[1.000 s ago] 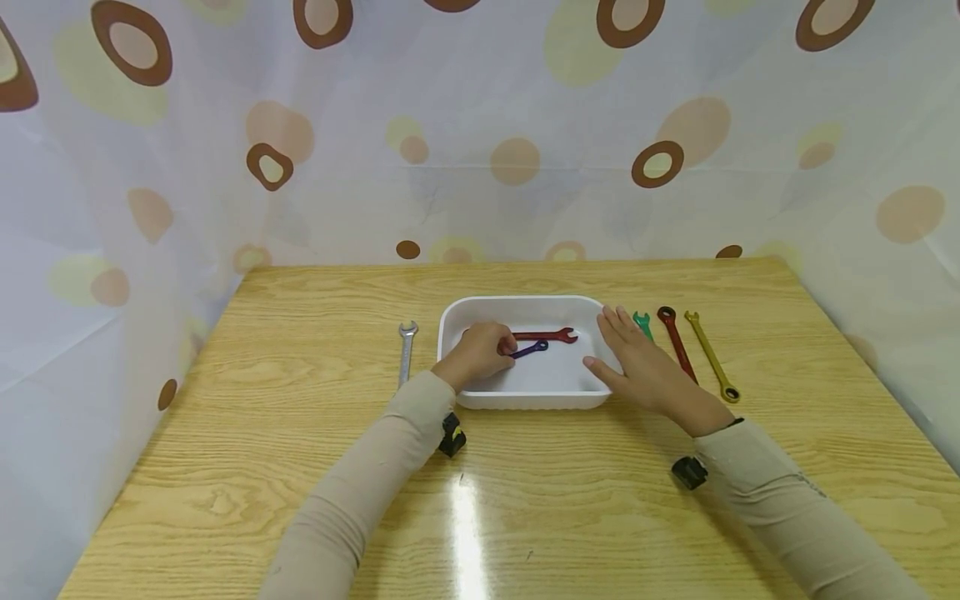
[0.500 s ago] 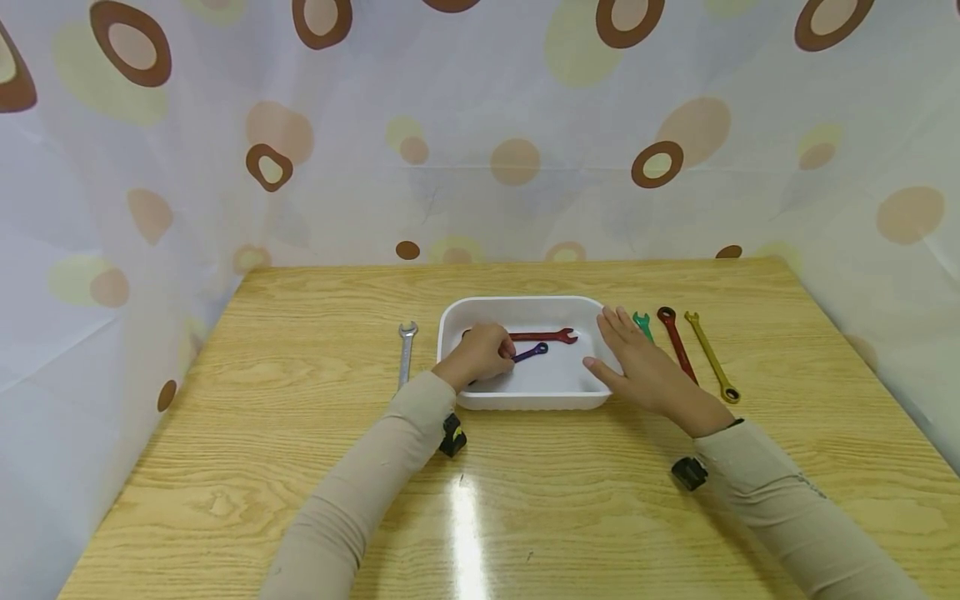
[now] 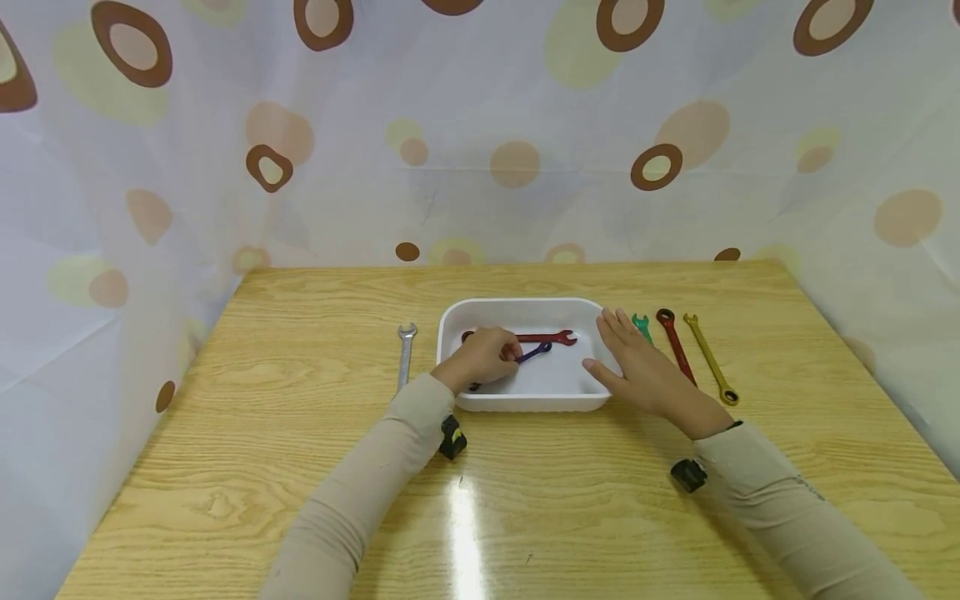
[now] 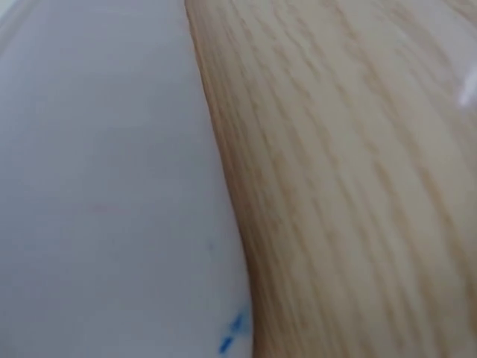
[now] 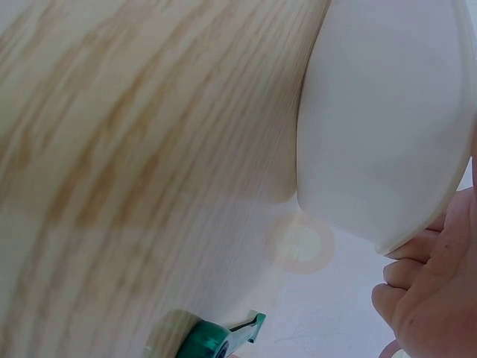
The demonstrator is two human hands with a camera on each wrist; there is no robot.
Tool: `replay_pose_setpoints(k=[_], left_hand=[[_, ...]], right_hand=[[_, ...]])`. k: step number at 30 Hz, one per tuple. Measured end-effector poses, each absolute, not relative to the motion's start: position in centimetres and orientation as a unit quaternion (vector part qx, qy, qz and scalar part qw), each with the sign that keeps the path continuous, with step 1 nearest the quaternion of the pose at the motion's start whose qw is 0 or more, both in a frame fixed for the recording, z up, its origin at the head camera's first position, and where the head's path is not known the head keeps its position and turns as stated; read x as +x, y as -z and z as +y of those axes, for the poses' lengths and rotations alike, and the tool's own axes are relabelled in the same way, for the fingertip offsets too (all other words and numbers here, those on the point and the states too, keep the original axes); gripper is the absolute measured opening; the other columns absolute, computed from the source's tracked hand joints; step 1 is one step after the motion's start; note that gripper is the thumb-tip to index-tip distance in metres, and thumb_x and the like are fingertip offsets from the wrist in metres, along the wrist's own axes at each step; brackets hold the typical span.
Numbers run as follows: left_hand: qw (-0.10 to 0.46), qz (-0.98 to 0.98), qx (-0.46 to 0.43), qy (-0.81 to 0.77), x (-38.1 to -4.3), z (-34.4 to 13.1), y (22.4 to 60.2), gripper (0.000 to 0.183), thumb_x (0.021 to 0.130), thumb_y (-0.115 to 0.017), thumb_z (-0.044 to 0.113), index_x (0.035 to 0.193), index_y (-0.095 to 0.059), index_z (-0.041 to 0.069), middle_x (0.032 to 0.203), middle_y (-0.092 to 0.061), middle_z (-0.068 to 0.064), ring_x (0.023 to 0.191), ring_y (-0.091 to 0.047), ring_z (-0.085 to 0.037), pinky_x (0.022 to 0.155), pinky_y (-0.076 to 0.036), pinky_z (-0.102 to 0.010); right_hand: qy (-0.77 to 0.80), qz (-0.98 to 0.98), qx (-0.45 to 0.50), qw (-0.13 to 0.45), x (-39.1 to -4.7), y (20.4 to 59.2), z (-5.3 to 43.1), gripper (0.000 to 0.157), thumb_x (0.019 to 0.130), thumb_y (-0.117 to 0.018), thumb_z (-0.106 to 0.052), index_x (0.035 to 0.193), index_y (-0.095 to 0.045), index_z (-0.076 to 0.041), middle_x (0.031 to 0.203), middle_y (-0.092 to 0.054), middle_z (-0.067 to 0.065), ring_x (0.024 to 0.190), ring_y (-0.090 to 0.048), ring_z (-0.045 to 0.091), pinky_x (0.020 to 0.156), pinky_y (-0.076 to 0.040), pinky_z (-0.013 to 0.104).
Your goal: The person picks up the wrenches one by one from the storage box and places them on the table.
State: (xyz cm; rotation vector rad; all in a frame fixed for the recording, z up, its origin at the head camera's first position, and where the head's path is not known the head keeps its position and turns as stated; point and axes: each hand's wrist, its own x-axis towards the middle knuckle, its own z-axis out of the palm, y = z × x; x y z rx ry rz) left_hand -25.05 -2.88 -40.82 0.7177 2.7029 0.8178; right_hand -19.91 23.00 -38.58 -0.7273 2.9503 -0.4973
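Observation:
Inside the white plastic tray (image 3: 517, 403), the fingers of my left hand (image 3: 482, 357) pinch a small purple wrench (image 3: 534, 353), which lies slanted with its ring end to the right. Behind it in the tray lies a red wrench (image 3: 546, 338), partly covered by that hand. My right hand (image 3: 645, 372), fingers straight, rests against the tray's right rim; in the right wrist view this hand (image 5: 440, 291) touches the rim from outside. Only the tray's outer wall (image 4: 127, 179) and wood grain show in the left wrist view.
A silver wrench (image 3: 406, 357) lies left of the tray. To its right lie a green wrench (image 3: 642, 324), a red ratchet wrench (image 3: 675, 343) and a yellow wrench (image 3: 710, 357). A patterned cloth (image 3: 480, 183) hangs behind the wooden table (image 3: 585, 500).
The purple wrench has turned to a steeper slant and shifted slightly right with my left hand; its other end now shows below the hand. My right hand has stayed in place.

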Motion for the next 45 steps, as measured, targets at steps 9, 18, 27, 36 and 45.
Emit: replay_pose_setpoints(k=[9, 18, 27, 36, 45], left_hand=[[0.119, 0.897, 0.255, -0.341, -25.3, -2.9, 41.0, 0.01, 0.086, -0.069, 0.006, 0.095, -0.067, 0.003, 0.089, -0.067, -0.006, 0.083, -0.062, -0.014, 0.074, -0.049, -0.02], [0.114, 0.888, 0.249, -0.369, -25.3, -3.0, 40.6, 0.011, 0.087, -0.068, 0.007, 0.097, -0.067, 0.003, 0.089, -0.066, -0.005, 0.08, -0.058, -0.012, 0.07, -0.046, -0.019], [0.056, 0.882, 0.238, -0.404, -25.3, -3.0, 40.0, 0.012, 0.088, -0.068, 0.009, 0.098, -0.067, 0.003, 0.09, -0.065, -0.007, 0.081, -0.06, -0.016, 0.07, -0.048, -0.019], [0.036, 0.868, 0.182, -0.461, -25.1, -4.6, 37.9, 0.017, 0.09, -0.066, 0.013, 0.104, -0.067, 0.003, 0.096, -0.067, -0.009, 0.086, -0.063, -0.02, 0.072, -0.052, -0.025], [0.005, 0.844, 0.1, -0.527, -24.6, -8.4, 35.9, 0.021, 0.092, -0.064, 0.014, 0.107, -0.065, 0.0, 0.097, -0.065, -0.012, 0.084, -0.061, -0.02, 0.069, -0.056, -0.029]], right_hand=[[0.156, 0.959, -0.234, 0.029, -19.9, 38.6, 22.9, 0.077, 0.101, -0.042, -0.046, 0.149, -0.014, 0.008, 0.158, -0.008, 0.023, 0.146, -0.001, 0.038, 0.113, -0.015, 0.057], [0.154, 0.96, -0.231, 0.028, -19.9, 38.7, 22.8, 0.077, 0.101, -0.042, -0.045, 0.15, -0.015, 0.008, 0.158, -0.008, 0.023, 0.146, -0.001, 0.038, 0.113, -0.016, 0.057], [0.159, 0.96, -0.228, 0.031, -19.9, 38.6, 22.9, 0.077, 0.101, -0.041, -0.047, 0.15, -0.014, 0.007, 0.158, -0.007, 0.022, 0.146, 0.0, 0.037, 0.114, -0.015, 0.057], [0.162, 0.958, -0.233, 0.032, -19.9, 38.7, 22.9, 0.078, 0.101, -0.041, -0.046, 0.15, -0.013, 0.007, 0.159, -0.006, 0.022, 0.146, 0.001, 0.037, 0.114, -0.015, 0.056], [0.163, 0.958, -0.233, 0.035, -19.9, 38.6, 23.0, 0.077, 0.101, -0.041, -0.046, 0.15, -0.013, 0.007, 0.158, -0.006, 0.022, 0.146, 0.001, 0.036, 0.114, -0.015, 0.057]])
